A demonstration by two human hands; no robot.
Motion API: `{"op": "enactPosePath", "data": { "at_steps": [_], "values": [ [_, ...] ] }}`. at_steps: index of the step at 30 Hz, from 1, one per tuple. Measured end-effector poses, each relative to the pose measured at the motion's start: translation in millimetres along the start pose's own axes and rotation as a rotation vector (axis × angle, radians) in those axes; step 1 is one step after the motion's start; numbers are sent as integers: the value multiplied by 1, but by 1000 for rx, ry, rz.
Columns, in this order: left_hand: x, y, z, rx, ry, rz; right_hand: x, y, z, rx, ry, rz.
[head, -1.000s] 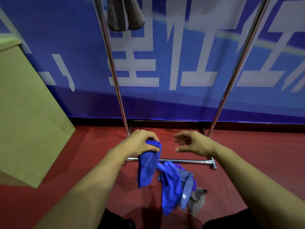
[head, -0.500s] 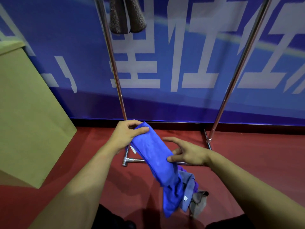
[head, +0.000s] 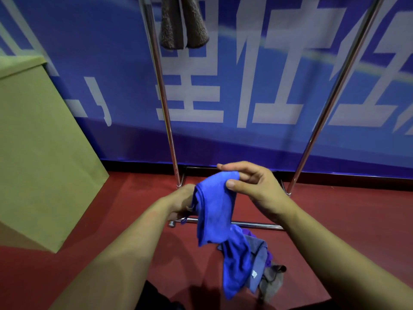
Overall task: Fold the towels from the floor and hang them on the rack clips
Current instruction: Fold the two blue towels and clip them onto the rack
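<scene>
Head view, and the action is right at the fingertips: the right hand (head: 257, 189) pinches the top edge of a blue towel (head: 214, 209) between thumb and forefinger, the other fingers curled loosely above it. Just left of it, the left hand (head: 182, 201) grips the towel's side edge; its fingers are hidden behind the cloth, so how tightly they close cannot be told. The towel hangs in the air between the two hands, doubled over lengthwise, its lower end drooping toward the floor (head: 100, 231). Below and to the right lies a small heap of cloths (head: 257, 260) on the red floor: another blue one, a grey one, a bit of purple, a brownish one. Behind the hands stands the metal rack (head: 166, 113), its base bar just past the heap. Up top, a brown towel (head: 183, 23) hangs from the rack. A cardboard box (head: 38, 148) sits at the left, with a blue banner (head: 257, 74) behind everything.
</scene>
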State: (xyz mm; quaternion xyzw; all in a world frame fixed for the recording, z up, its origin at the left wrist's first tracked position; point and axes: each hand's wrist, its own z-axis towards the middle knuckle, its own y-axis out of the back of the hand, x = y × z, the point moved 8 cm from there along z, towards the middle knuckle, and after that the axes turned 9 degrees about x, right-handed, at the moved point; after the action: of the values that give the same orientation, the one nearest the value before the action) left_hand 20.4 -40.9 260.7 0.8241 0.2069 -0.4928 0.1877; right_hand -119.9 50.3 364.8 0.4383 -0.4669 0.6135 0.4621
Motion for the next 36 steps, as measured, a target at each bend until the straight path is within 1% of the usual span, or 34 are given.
{"op": "enactPosePath", "data": {
  "at_steps": [1, 4, 6, 8, 10, 11, 12, 13, 14, 15, 16, 18, 19, 20, 22, 23, 26, 28, 30, 31, 32, 35, 36],
  "values": [
    [2, -5, 0, 35, 18, -7, 1, 2, 0, -11, 13, 33],
    [12, -12, -2, 3, 96, -187, 1, 10, 0, -68, 21, 68],
    [18, -21, 0, 34, 139, -283, 2, 15, -2, -120, 24, 51],
    [35, -17, 13, 20, 176, -303, 3, 17, -4, -157, 33, 45],
    [35, -22, 12, 7, 208, -199, 4, 19, -5, -202, 45, 18],
    [24, -27, 12, 8, 168, -135, 5, 21, -6, -232, 47, -11],
    [6, -36, 11, 31, 81, -97, 6, 25, -6, -265, 47, -55],
    [-13, -40, 9, -1, -8, -89, 7, 29, -7, -298, 46, -101],
    [-31, -41, 7, -71, -97, -114, 8, 33, -8, -331, 44, -148],
    [-45, -38, 4, -146, -181, -187, 8, 38, -9, -363, 38, -191],
    [-55, -36, 1, -184, -238, -286, 7, 42, -10, -397, 31, -230],
    [-62, -35, 4, -165, -305, -465, 6, 47, -12, -452, 26, -284],
    [-65, -33, 5, -175, -340, -463, 5, 49, -12, -471, 30, -301],
    [-67, -31, 4, -214, -386, -401, 3, 51, -12, -477, 34, -309],
    [-69, -29, 2, -314, -450, -214, 2, 51, -11, -470, 31, -309],
    [-71, -28, 0, -354, -480, -171, 1, 51, -11, -465, 27, -311],
    [-75, -28, -2, -403, -517, -183, 1, 53, -11, -468, 26, -247],
    [-76, -27, -3, -413, -517, -192, 2, 57, -13, -508, 37, -165],
    [-76, -26, -3, -414, -518, -221, -2, 62, -14, -550, 8, -146],
    [-75, -25, -3, -412, -519, -250, -6, 63, -13, -539, -24, -127],
    [-74, -24, -3, -405, -524, -290, -11, 61, -11, -489, -67, -86],
    [-74, -23, -3, -365, -526, -423, -28, 38, -6, -218, -210, 38],
    [-73, -21, -3, -362, -522, -453, -29, 32, -7, -170, -240, 34]
  ]
}}
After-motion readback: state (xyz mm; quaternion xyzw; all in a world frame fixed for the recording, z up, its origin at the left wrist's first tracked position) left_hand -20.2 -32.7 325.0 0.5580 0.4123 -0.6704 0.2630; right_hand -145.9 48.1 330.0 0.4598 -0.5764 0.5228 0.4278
